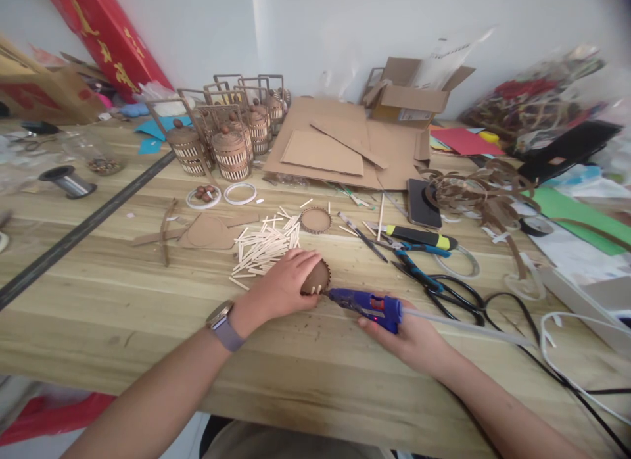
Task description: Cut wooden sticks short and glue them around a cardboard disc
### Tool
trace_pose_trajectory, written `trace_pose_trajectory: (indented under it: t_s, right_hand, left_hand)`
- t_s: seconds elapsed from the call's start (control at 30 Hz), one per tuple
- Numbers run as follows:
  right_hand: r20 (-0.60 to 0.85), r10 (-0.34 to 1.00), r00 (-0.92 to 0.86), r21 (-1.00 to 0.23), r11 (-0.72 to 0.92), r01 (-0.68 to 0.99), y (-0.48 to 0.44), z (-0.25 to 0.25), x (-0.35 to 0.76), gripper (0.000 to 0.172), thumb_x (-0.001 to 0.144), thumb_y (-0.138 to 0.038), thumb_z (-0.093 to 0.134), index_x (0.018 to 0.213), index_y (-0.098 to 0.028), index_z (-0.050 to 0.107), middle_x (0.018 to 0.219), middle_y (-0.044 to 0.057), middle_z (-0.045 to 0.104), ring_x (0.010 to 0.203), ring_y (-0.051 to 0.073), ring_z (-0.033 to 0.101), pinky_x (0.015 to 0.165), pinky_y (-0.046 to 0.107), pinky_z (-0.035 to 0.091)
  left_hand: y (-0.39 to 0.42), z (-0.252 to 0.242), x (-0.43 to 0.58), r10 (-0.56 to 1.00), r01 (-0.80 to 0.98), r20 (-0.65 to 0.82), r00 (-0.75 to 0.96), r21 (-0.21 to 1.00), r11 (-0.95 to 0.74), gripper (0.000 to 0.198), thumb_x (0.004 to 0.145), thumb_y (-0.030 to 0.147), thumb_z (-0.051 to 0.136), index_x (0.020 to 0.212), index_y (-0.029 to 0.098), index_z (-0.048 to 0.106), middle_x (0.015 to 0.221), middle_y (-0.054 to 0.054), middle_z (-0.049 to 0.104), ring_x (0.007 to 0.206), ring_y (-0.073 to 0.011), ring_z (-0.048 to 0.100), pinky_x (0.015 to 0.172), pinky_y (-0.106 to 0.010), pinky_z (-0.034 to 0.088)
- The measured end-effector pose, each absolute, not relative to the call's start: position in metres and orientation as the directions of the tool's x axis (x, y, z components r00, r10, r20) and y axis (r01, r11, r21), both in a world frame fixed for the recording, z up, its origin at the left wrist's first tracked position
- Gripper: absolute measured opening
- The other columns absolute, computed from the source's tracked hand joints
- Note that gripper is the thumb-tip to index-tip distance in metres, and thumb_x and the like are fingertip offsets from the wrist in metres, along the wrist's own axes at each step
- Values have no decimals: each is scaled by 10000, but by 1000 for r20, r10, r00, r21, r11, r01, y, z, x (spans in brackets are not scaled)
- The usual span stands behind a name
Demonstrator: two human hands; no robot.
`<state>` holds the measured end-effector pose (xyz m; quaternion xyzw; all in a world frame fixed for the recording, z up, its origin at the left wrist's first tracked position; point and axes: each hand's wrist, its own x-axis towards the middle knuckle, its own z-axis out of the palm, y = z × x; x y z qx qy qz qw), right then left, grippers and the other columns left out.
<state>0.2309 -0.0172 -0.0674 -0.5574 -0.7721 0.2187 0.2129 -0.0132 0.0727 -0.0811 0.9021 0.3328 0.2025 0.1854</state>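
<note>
My left hand (283, 281), with a watch (221, 317) on its wrist, grips a round brown cardboard disc (318, 279) with a ridged rim. A few short pale sticks stand near the disc's front edge. In my right hand (407, 337) is a blue glue gun (367, 306) with a small red light and a long glue stick (463, 324) out of its back. The gun's nozzle is at the disc's near right rim; whether it touches, I cannot tell. Behind my left hand lies a loose pile of short wooden sticks (263, 248). A second ridged disc (316, 220) lies just beyond.
Small lidded baskets (231, 153) with tall handles stand at the back left. Cardboard sheets (323, 153) and an open box (411, 100) are at the back. Scissors (456, 298), pliers (419, 265), a utility knife (419, 236), a phone (424, 202) and cables lie on the right.
</note>
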Motion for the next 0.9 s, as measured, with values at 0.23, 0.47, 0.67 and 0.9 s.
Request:
trace_pose_trajectory:
  t_s: [0.23, 0.47, 0.67, 0.9]
  right_hand:
    - [109, 964, -244, -603, 259, 755, -19, -74, 231, 329, 828, -477, 561, 924, -195, 700, 917, 115, 733, 872, 285, 682, 792, 405, 553]
    - [35, 999, 38, -767, 3, 642, -11, -69, 233, 320, 765, -532, 623, 824, -222, 680, 708, 50, 677, 654, 239, 628, 618, 358, 525]
    - [-401, 916, -19, -914, -402, -64, 1, -56, 240, 404, 713, -542, 730, 820, -155, 684, 680, 35, 660, 556, 134, 578, 522, 253, 495]
    - [-469, 870, -151, -881, -449, 147, 9, -50, 257, 388, 705, -526, 733, 823, -161, 676, 804, 89, 724, 743, 203, 675, 704, 309, 543]
  left_hand:
    - [73, -81, -13, 673, 524, 249, 696, 466, -713, 650, 740, 246, 659, 1349, 126, 465, 1371, -157, 534, 1289, -303, 433, 1100, -473, 380]
    - [73, -79, -13, 689, 562, 188, 700, 450, -694, 704, 758, 338, 700, 1378, 125, 444, 1405, -155, 510, 1313, -304, 412, 1111, -458, 360]
    - [72, -71, -18, 656, 574, 60, 752, 431, -696, 1013, 659, 633, 742, 1452, 140, 349, 1516, -189, 368, 1406, -349, 310, 1144, -484, 279]
    - [85, -51, -34, 785, 673, 337, 519, 405, -619, 401, 897, 468, 570, 1170, 178, 622, 1171, -123, 675, 1138, -286, 575, 972, -439, 448]
